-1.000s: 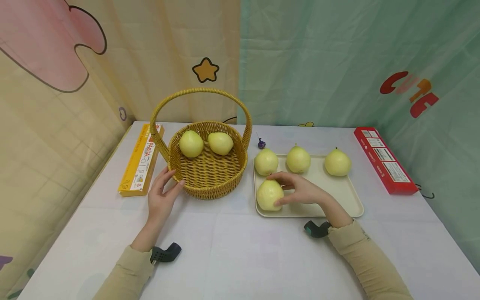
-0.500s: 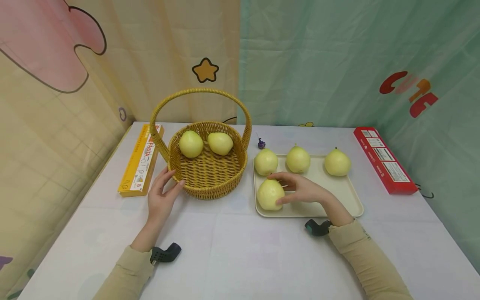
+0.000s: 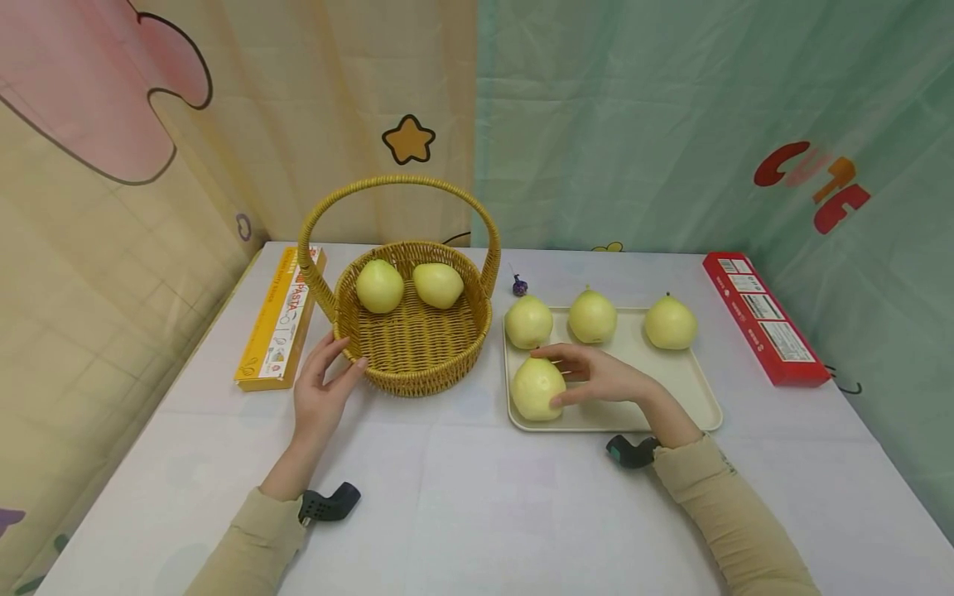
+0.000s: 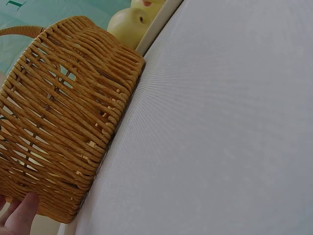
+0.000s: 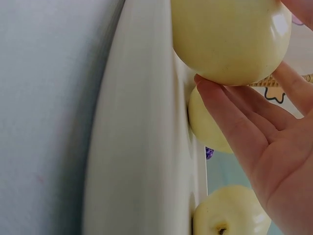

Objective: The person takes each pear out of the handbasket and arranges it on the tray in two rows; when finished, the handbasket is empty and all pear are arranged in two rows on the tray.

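Note:
The right hand (image 3: 607, 377) curls its fingers and thumb round a pale yellow pear (image 3: 536, 390) at the near left corner of the cream tray (image 3: 633, 420). In the right wrist view, fingertips of that hand (image 5: 274, 142) touch the pear's (image 5: 230, 39) surface. With thumb and fingers, the left hand (image 3: 320, 397) holds the near left rim of the wicker basket (image 3: 417, 382). Its fingers (image 4: 23, 215) lie against the woven wall in the left wrist view. Two pears (image 3: 380, 286) (image 3: 438, 285) lie at the back inside the basket.
Three more pears (image 3: 529, 322) (image 3: 592, 316) (image 3: 671, 322) stand along the tray's far side. Left of the basket lies a yellow pasta box (image 3: 279, 323); a red box (image 3: 768, 319) is right of the tray. A small purple object (image 3: 519, 285) sits behind the tray.
The gripped pear has shifted very slightly to the right, along with the right hand's fingers. The left hand and the basket have stayed where they were.

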Motion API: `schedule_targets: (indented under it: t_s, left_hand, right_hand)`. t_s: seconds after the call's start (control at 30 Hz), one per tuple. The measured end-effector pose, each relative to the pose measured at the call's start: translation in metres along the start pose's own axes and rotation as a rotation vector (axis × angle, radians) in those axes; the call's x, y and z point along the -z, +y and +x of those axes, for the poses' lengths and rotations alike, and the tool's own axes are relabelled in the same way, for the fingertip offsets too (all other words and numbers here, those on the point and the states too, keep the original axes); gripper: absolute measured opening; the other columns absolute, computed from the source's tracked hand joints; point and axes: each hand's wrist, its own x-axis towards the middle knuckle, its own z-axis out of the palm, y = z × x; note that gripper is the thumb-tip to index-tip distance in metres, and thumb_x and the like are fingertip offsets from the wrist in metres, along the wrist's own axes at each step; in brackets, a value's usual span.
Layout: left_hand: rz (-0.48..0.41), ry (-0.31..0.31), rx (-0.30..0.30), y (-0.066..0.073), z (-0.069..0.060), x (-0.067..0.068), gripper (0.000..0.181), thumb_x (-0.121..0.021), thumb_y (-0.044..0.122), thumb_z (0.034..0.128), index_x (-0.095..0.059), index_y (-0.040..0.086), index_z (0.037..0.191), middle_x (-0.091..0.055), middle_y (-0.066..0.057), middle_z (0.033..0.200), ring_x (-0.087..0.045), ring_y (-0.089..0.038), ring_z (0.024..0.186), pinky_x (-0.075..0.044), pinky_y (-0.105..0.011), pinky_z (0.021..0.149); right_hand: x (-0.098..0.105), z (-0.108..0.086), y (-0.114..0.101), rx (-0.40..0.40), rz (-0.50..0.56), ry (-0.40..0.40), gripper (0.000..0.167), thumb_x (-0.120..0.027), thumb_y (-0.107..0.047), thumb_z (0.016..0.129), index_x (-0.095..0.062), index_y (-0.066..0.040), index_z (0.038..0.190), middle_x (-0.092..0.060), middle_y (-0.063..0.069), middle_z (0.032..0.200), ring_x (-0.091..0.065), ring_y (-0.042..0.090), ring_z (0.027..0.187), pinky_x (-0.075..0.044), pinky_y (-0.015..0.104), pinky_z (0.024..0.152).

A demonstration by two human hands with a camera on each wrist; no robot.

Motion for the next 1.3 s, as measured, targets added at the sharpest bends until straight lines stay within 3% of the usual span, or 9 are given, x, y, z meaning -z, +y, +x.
schedule_targets:
  t_s: [0.67, 1.3]
  left_hand:
    - [0.014, 0.002, 0.010, 0.0018, -0.0004, -0.0002, 0.040, -0.064, -0.002, 0.0866, -0.053, -0.008, 0.125, -0.036, -0.008, 0.145, -0.037, -0.026, 0.130, -0.048, -0.012, 0.088]
    - [0.022, 0.002, 0.010, 0.0010, -0.0005, -0.0003, 0.040, -0.064, -0.001, 0.0866, -0.053, -0.008, 0.125, -0.035, -0.007, 0.145, -0.037, -0.026, 0.130, -0.048, -0.012, 0.088]
  right_hand:
    - [-0.0017, 0.0009, 0.0013, 0.018, 0.069, -0.020, 0.074, -0.078, -0.010, 0.076, -0.039, 0.000, 0.138, -0.042, 0.016, 0.138, -0.051, 0.030, 0.117, -0.050, 0.036, 0.095]
    - [0.0010, -0.0001, 0.0038, -0.001, 0.028, -0.028, 0.075, -0.078, -0.011, 0.077, -0.037, -0.003, 0.140, -0.039, 0.013, 0.140, -0.050, 0.029, 0.119, -0.048, 0.037, 0.097]
